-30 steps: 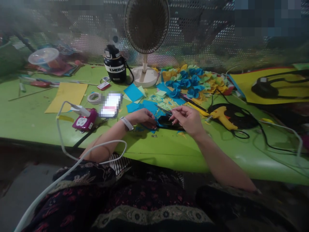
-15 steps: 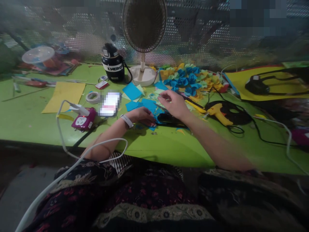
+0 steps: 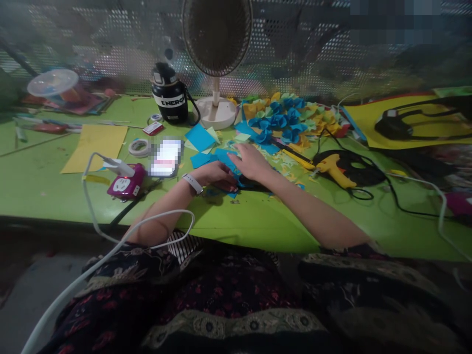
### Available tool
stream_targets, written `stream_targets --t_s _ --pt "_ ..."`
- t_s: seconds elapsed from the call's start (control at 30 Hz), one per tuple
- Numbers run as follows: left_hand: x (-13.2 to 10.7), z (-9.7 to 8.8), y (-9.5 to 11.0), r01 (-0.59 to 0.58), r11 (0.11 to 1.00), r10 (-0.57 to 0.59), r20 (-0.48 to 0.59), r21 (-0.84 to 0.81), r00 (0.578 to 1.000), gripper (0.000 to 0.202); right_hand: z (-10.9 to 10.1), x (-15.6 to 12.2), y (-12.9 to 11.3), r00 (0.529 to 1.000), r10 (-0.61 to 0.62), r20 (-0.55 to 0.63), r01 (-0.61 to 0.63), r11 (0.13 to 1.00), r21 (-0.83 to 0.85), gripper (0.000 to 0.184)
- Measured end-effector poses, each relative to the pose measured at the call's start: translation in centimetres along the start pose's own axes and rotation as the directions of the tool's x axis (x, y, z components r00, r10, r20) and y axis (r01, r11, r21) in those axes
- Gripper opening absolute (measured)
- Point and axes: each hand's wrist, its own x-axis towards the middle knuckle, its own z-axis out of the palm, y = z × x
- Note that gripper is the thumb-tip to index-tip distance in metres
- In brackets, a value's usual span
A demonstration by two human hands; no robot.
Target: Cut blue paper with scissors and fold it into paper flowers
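Yellow card (image 3: 94, 150): flat sheet, far left. Tape roll (image 3: 139, 147): white ring. Magenta socket (image 3: 127, 182): glossy plastic. My left hand (image 3: 217, 176): fingers (image 3: 229, 183) curled down at the edge of the blue paper (image 3: 221, 157), matte, sharp-cornered sheets; whether they grip, I cannot tell. Black piece (image 3: 250, 183): shadowed, under both hands. My right hand (image 3: 252, 163): since the earlier frame, lowered from mid-air, fingers (image 3: 239, 159) spread and resting on the paper, nothing pinched. Folded paper flowers (image 3: 283, 118): blue, yellow, green, beyond. Glue gun (image 3: 334, 169): yellow, black cord.
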Motion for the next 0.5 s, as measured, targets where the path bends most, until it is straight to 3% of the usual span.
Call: stream_targets --t_s 0.5 --pt "-0.09 0.13 0.06 0.010 1.000 -0.011 -0.023 -0.013 1.000 0.026 0.26 0.17 -0.11 0.999 0.026 0.034 -0.025 0.999 -0.020 0.045"
